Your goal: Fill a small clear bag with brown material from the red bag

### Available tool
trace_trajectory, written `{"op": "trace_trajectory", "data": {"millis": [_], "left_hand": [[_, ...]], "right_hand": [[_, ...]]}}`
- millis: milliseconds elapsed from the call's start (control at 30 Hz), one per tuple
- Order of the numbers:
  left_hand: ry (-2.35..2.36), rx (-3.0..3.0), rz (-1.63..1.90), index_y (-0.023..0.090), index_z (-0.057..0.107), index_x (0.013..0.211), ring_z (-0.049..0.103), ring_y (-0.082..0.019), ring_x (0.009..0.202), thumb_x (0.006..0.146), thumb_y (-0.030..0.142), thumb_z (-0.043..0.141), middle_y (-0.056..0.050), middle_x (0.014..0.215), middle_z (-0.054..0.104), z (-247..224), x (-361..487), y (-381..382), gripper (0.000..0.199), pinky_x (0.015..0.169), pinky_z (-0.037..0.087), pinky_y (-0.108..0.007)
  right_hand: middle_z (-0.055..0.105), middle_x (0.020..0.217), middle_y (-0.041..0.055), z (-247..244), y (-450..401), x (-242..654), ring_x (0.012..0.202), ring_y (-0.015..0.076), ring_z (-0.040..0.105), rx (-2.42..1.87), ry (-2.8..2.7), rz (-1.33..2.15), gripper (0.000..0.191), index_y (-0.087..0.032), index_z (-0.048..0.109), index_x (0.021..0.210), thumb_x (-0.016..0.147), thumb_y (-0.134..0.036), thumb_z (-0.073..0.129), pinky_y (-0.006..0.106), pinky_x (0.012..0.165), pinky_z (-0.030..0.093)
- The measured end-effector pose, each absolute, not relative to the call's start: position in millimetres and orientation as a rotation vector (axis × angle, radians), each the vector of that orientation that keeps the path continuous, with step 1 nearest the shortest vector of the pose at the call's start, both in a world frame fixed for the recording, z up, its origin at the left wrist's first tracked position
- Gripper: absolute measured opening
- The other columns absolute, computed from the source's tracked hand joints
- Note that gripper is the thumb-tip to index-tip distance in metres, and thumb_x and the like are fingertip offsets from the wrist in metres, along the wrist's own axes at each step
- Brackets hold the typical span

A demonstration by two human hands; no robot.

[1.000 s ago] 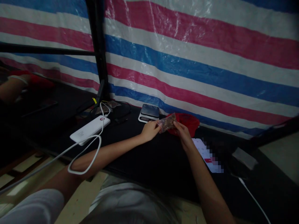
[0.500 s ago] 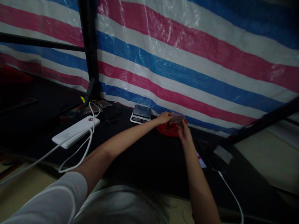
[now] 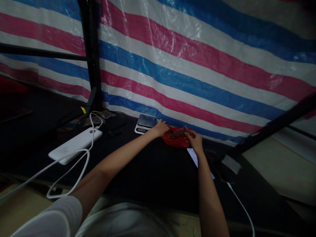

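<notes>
On the black table sits a red bag [image 3: 176,142], its mouth spread and small brownish pieces inside. My left hand [image 3: 161,128] is at its left rim, fingers bent and seemingly pinching the edge, close to a small white kitchen scale [image 3: 147,121] with a dark top. Over the bag's right side, my right hand [image 3: 195,141] is closed on a small clear plastic bag [image 3: 184,131], which also has brownish contents and leans across the red bag's opening. Dim light hides the exact kind of the pieces.
A phone [image 3: 192,156] with a lit screen lies partly under my right forearm. A white power bank [image 3: 75,146] with looping white cable is at left, near dark cords. Another white cable [image 3: 240,202] runs at right. Behind stand a striped sheet [image 3: 172,79] and black frame post [image 3: 92,65].
My left hand has left the small clear bag and moved left to the red bag's rim. My right hand keeps the clear bag, now lower. More of the phone shows.
</notes>
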State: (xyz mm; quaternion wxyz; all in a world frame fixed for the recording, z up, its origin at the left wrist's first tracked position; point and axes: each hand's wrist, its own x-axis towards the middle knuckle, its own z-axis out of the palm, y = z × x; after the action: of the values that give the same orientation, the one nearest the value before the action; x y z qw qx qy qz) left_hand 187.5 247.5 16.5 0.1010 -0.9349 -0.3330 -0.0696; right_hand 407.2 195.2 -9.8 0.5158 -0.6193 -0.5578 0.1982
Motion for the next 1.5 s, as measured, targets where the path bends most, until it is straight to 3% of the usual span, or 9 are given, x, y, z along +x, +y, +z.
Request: {"op": "trace_trajectory", "data": {"millis": [133, 300, 467, 733, 933, 1067, 1200, 1333, 1500], "left_hand": [[-0.951, -2.690, -0.238, 0.013, 0.064, 0.089, 0.047, -0.027, 0.100, 0.076, 0.018, 0.052, -0.013, 0.099, 0.062, 17.0, 186.9, 240.3, 0.019, 0.087, 0.029, -0.043], [-0.969, -2.671, -0.354, 0.011, 0.064, 0.084, 0.051, -0.025, 0.094, 0.079, 0.014, 0.044, -0.013, 0.092, 0.063, 24.1, 182.2, 240.9, 0.020, 0.082, 0.032, -0.039], [-1.138, -2.694, -0.391, 0.013, 0.063, 0.088, 0.055, -0.023, 0.089, 0.081, 0.017, 0.042, -0.011, 0.093, 0.063, 44.5, 166.4, 245.8, 0.022, 0.078, 0.035, -0.036], [-1.286, -2.658, -0.443, 0.009, 0.058, 0.096, 0.055, -0.025, 0.092, 0.081, 0.012, 0.037, -0.015, 0.097, 0.062, 51.7, 157.8, 244.5, 0.026, 0.082, 0.034, -0.039], [-1.383, -2.615, -0.595, 0.010, 0.054, 0.097, 0.053, -0.026, 0.094, 0.081, 0.016, 0.038, -0.014, 0.098, 0.060, 48.4, 161.9, 243.2, 0.024, 0.081, 0.034, -0.040], [-1.357, -2.601, -0.890, 0.015, 0.052, 0.097, 0.050, -0.023, 0.097, 0.078, 0.012, 0.039, -0.009, 0.100, 0.057, 54.1, 169.7, 236.0, 0.023, 0.083, 0.034, -0.037], [-0.994, -2.788, -1.142, 0.016, 0.046, 0.102, 0.047, -0.017, 0.100, 0.082, 0.020, 0.039, -0.005, 0.105, 0.054, 64.2, 182.4, 219.8, 0.021, 0.085, 0.034, -0.029], [-0.837, -2.844, -1.002, 0.015, 0.042, 0.110, 0.047, -0.019, 0.099, 0.083, 0.032, 0.044, -0.007, 0.108, 0.054, 59.1, 192.4, 209.2, 0.032, 0.082, 0.034, -0.031], [-0.982, -2.620, -0.708, 0.013, 0.055, 0.091, 0.048, -0.026, 0.093, 0.081, 0.026, 0.048, -0.009, 0.091, 0.060, 39.8, 194.9, 217.3, 0.018, 0.079, 0.029, -0.039]], "right_hand": [[0.066, 0.080, 0.0075, -12.4, 194.3, 403.9, 0.061, 0.0207, 0.062, -1.487, -1.472, 0.354, 0.050, -0.015, 0.060, 0.097, 0.063, -0.052, 0.061, 0.032, 0.050, 0.051], [0.065, 0.080, 0.0086, -11.9, 192.1, 401.8, 0.067, 0.0212, 0.060, -1.500, -1.517, 0.172, 0.046, -0.015, 0.061, 0.094, 0.065, -0.051, 0.059, 0.033, 0.058, 0.050], [0.064, 0.076, 0.0073, -7.3, 187.4, 395.1, 0.065, 0.0199, 0.058, -1.472, -1.511, 0.161, 0.044, -0.014, 0.061, 0.093, 0.068, -0.049, 0.056, 0.033, 0.062, 0.048], [0.063, 0.098, 0.0073, -6.3, 186.4, 387.9, 0.082, 0.0181, 0.059, -1.335, -1.495, 0.145, 0.039, -0.018, 0.055, 0.105, 0.074, -0.041, 0.052, 0.033, 0.080, 0.044], [0.066, 0.090, 0.0076, -9.6, 187.6, 388.6, 0.085, 0.0210, 0.060, -1.373, -1.496, 0.093, 0.034, -0.016, 0.064, 0.091, 0.076, -0.043, 0.048, 0.034, 0.082, 0.042], [0.067, 0.090, 0.0081, -9.6, 187.0, 386.9, 0.086, 0.0233, 0.060, -1.425, -1.498, 0.087, 0.036, -0.017, 0.067, 0.088, 0.076, -0.045, 0.048, 0.037, 0.083, 0.042], [0.067, 0.090, 0.0075, -5.9, 184.1, 383.3, 0.086, 0.0221, 0.060, -1.360, -1.532, 0.104, 0.033, -0.017, 0.068, 0.088, 0.076, -0.042, 0.049, 0.036, 0.082, 0.043], [0.067, 0.091, 0.0069, -1.8, 181.2, 380.4, 0.088, 0.0208, 0.059, -1.310, -1.569, 0.112, 0.030, -0.018, 0.068, 0.087, 0.077, -0.040, 0.050, 0.035, 0.085, 0.042], [0.066, 0.091, 0.0060, 1.9, 178.7, 377.0, 0.089, 0.0197, 0.059, -1.273, -1.615, 0.106, 0.027, -0.019, 0.068, 0.086, 0.078, -0.038, 0.050, 0.035, 0.087, 0.041]]}}
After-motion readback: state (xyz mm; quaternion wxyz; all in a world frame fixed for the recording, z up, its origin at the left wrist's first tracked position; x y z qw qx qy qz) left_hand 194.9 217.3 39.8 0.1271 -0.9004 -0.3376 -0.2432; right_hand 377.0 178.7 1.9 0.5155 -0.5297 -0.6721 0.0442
